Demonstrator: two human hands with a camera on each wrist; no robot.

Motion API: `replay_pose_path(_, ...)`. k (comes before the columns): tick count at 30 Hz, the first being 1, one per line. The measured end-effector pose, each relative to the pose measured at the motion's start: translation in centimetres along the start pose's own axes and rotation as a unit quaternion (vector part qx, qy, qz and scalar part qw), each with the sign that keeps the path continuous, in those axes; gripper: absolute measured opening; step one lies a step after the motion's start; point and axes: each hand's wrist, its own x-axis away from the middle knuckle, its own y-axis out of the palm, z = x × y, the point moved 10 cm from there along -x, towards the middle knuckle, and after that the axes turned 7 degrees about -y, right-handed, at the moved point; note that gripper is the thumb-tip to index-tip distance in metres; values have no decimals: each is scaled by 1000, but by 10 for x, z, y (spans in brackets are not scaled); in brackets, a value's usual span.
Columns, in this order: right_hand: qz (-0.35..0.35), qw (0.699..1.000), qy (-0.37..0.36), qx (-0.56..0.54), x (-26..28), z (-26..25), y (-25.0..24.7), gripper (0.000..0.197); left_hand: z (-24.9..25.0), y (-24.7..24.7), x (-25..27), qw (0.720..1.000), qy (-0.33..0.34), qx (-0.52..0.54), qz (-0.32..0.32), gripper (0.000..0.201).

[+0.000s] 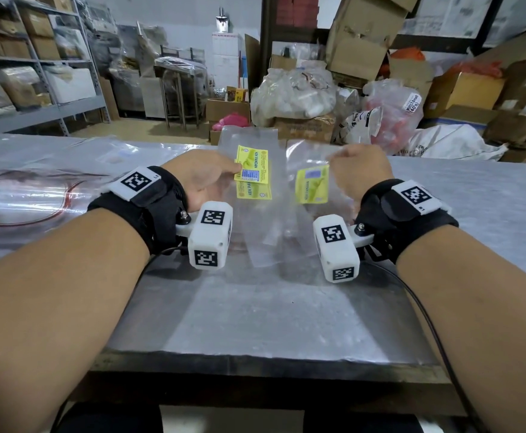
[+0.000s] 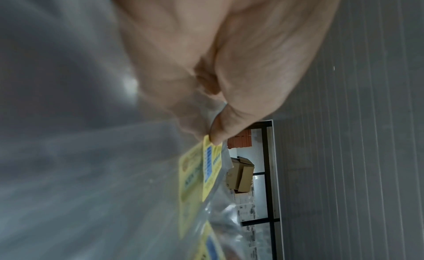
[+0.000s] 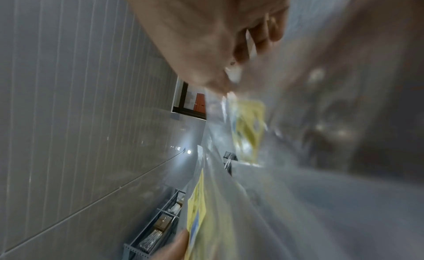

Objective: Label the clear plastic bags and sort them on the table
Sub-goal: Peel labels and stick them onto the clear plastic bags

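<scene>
Both hands [image 1: 202, 179] [image 1: 360, 173] pinch labelled bags [image 1: 249, 157] before cluttered boxes [image 1: 361, 45].

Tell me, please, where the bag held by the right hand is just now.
In the head view the right hand pinches a clear bag above the table, just right of the left hand's bags.
</scene>
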Motion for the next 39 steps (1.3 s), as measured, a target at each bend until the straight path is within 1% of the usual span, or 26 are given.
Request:
replay_pose_path(2,88,994,-18,-57,-4,-2,-15,21,-1,-2,-2,1000,-1,-2,8,20)
replay_pose_path(3,113,989,-9,-94,-4,-1,-19,22,-2,-3,-3,1000,0,2,10,20)
replay_pose_path(5,132,976,5,-175,-3,-2,-22,16,-2,-3,-3,1000,0,10,13,23)
replay_pose_path(6,142,970,8,-198,-7,1,-25,16,-3,-3,-3,1000,0,12,15,24)
replay_pose_path(8,132,951,26,-277,-10,1,-25,16,-3,-2,-4,1000,3,19,18,24)
replay_pose_path(9,127,943,39,-305,-11,3,-25,22,-3,-3,-5,999,2,26,21,21)
replay_pose_path(11,107,942,49,-315,-13,0,-27,36,-4,-2,-5,999,1,37,22,17)
replay_pose_path(13,81,940,49,-327,-10,-7,-24,41,-4,-1,-6,999,4,47,20,17)
replay_pose_path(14,62,934,54,-348,-5,-9,-21,40,-3,-1,-7,999,9,49,19,19)
replay_pose_path(16,0,915,79,-395,0,-9,-2,32,-1,-1,-6,999,17,49,15,20)
replay_pose_path(18,-47,915,113,-384,8,-5,17,24,0,2,-4,999,23,34,3,18)
replay_pose_path(20,-64,926,109,-356,12,-3,28,12,2,5,-3,999,32,31,-11,19)
replay_pose_path(21,-81,926,104,-353,12,-3,35,16,4,6,-3,998,39,35,-18,20)
replay_pose_path(23,-105,930,99,-337,15,-3,45,39,6,9,-3,997,52,42,-30,20)
replay_pose_path(24,-111,936,95,-319,16,-3,47,45,7,12,-2,997,55,45,-39,19)
replay_pose_path(26,-126,944,85,-293,20,-4,51,51,6,15,1,996,52,52,-48,12)
replay_pose_path(27,-131,944,80,-291,21,-5,53,53,5,15,3,996,48,60,-48,23)
replay_pose_path(28,-130,945,74,-292,23,-7,54,54,2,14,3,996,38,72,-42,45)
replay_pose_path(29,-130,943,72,-296,23,-8,55,55,0,13,2,996,33,78,-41,63)
replay_pose_path(30,-128,942,73,-302,23,-8,55,56,0,14,3,996,37,73,-43,68)
replay_pose_path(31,-128,944,71,-296,23,-8,54,56,2,13,2,996,44,62,-37,63)
replay_pose_path(33,-133,956,57,-256,21,-9,52,51,6,8,0,997,59,52,-16,46)
replay_pose_path(36,-182,962,20,-202,27,-19,55,32,16,3,5,994,89,59,3,16)
replay_pose_path(37,-202,961,6,-186,30,-23,58,32,19,2,7,993,98,59,10,13)
replay_pose_path(39,-227,960,-30,-160,36,-34,60,28,25,1,12,991,119,47,24,21)
